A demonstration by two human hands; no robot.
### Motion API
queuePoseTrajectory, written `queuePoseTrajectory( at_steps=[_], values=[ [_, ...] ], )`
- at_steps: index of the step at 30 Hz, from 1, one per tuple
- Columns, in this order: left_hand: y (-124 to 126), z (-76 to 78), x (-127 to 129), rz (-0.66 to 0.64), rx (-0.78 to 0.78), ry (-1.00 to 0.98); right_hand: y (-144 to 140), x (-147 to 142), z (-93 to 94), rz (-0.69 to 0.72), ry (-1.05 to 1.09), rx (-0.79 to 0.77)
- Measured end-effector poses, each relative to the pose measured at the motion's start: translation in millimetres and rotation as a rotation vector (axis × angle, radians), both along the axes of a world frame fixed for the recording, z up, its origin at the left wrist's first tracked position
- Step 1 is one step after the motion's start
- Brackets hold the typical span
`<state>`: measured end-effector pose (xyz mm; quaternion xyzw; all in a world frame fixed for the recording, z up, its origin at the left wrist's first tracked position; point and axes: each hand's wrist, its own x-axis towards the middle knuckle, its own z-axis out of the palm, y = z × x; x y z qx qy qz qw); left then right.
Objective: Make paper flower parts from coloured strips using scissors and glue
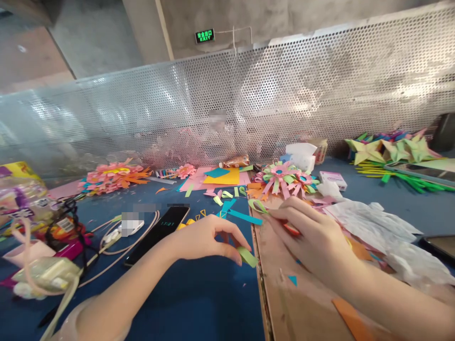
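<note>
My left hand (223,239) pinches a short light-green paper strip (248,256) between thumb and fingertips, above the edge where the blue table meets a brown board. To the right, my right hand (309,232) has its fingers closed on a light-green paper loop (258,205) that sticks out past the fingertips. A red object (291,229) shows under the right fingers; its kind is hidden. Blue paper strips (245,217) lie between and beyond the hands. Small green paper loops (226,194) rest farther back, near a pink and green paper flower (280,179).
A phone (159,232) and a white cable (106,270) lie left of my left arm. Coloured paper sheets (227,177) and an orange-pink paper flower pile (112,177) are at the back. Crumpled white plastic (377,227) lies on the right. A perforated metal panel (142,109) stands behind.
</note>
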<state>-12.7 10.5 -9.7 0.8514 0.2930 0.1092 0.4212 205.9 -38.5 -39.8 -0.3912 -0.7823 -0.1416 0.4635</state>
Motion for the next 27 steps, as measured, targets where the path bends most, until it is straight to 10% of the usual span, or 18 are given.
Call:
queuePoseTrajectory(
  at_steps=[5, 9, 27],
  values=[
    [-19.2, 10.3, 3.3, -0.015, -0.551, -0.312, 10.5, -2.1, -19.3, -0.058, -0.505, -0.134],
    [-27.1, 10.7, 9.1, -0.016, -0.637, -0.455, 4.1, -13.2, -22.8, 0.079, -0.548, -0.270],
    [-42.3, 21.6, 7.2, 0.149, 0.388, -0.450, 1.2, -18.2, -41.2, 0.177, -0.448, -0.369]
  ],
)
